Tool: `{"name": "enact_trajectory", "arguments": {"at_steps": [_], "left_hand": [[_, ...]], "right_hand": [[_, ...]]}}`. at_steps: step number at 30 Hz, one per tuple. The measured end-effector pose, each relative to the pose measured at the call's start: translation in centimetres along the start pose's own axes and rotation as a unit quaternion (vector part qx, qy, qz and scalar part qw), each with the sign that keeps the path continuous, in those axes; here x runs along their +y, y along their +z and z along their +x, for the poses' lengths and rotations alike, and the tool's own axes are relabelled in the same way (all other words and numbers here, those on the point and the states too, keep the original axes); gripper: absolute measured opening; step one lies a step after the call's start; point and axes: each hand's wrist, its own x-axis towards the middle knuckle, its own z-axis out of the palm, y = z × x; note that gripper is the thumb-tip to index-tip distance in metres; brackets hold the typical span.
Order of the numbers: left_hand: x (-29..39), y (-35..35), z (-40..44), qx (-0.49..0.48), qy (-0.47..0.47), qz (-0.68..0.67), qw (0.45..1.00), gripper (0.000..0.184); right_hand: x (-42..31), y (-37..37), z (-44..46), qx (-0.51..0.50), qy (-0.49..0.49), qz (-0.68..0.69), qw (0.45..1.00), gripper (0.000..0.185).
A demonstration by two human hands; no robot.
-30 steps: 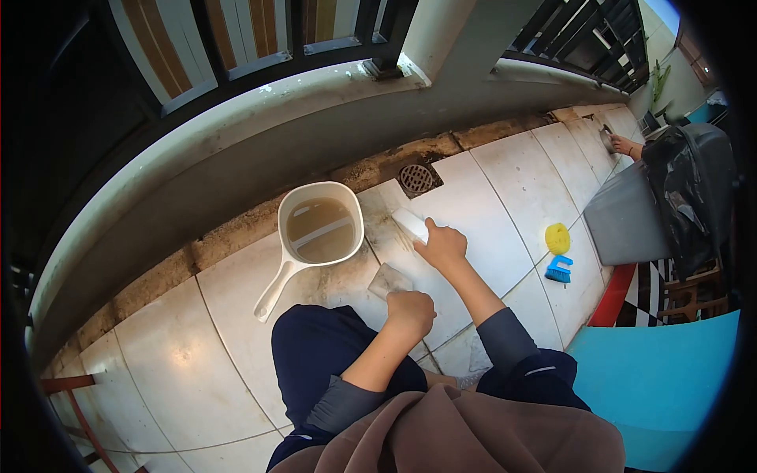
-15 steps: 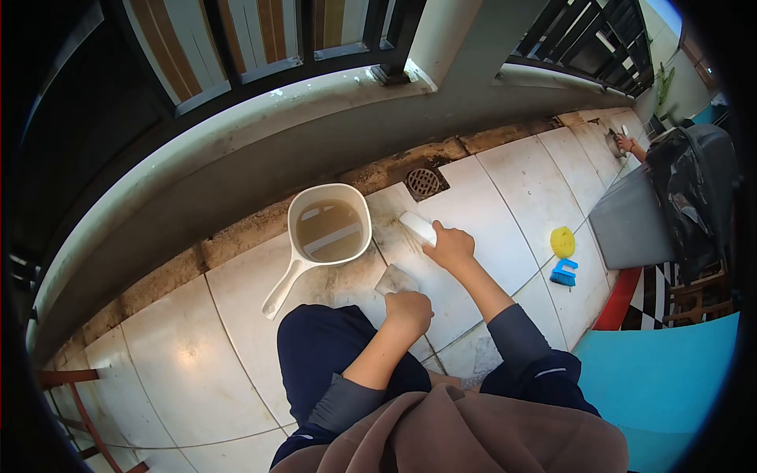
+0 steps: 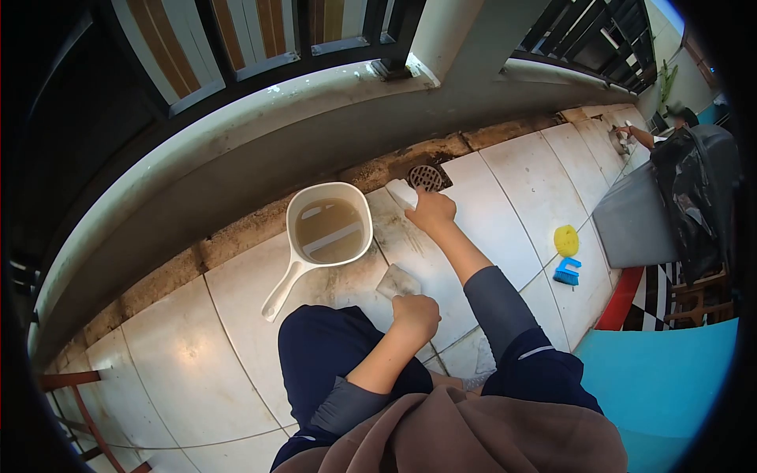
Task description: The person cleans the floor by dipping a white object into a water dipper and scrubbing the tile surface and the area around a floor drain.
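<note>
My right hand (image 3: 432, 210) is closed on a white oblong scrubbing block (image 3: 403, 192), which touches the stained tile beside the round floor drain (image 3: 426, 179). Whether the block has bristles underneath is hidden. Nearer to my knees, my left hand (image 3: 415, 317) grips a dirty whitish, square-edged pad (image 3: 398, 281) against the floor. A white dipper (image 3: 331, 262) with murky water in it stands to the left of both hands, its handle pointing toward me. Brown grime marks the tiles between the dipper and the drain.
A yellow round sponge (image 3: 566, 240) and a blue brush (image 3: 567, 272) lie to the right. Beyond them stands a grey bin (image 3: 635, 217) with a black bag. Another person's hand (image 3: 625, 132) works by the wall at far right. A low wall (image 3: 268, 158) borders the tiles.
My right hand has moved forward and left, pushing the white block from mid-tile up to the drain's edge. My left hand has shifted very slightly. The other person's head has come into view.
</note>
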Motion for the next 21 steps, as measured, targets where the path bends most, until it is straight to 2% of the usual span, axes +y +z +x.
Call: {"name": "enact_trajectory", "arguments": {"at_steps": [5, 14, 17, 21], "left_hand": [[-0.2, -0.4, -0.1, -0.004, -0.014, -0.013, 1.0, 0.033], [0.3, 0.0, -0.3, 0.015, -0.001, 0.001, 1.0, 0.031], [0.8, -0.4, -0.3, -0.014, 0.006, -0.005, 1.0, 0.031], [0.4, 0.0, 0.0, 0.007, 0.003, 0.0, 1.0, 0.031]], "right_hand": [[-0.2, -0.1, 0.0, -0.017, -0.001, -0.001, 1.0, 0.056], [7.4, 4.0, -13.2, -0.029, -0.03, -0.011, 0.999, 0.048], [6.8, 3.5, -12.5, -0.014, -0.033, -0.016, 0.999, 0.049], [3.4, 2.5, -6.8, 0.015, -0.02, -0.005, 1.0, 0.05]]}}
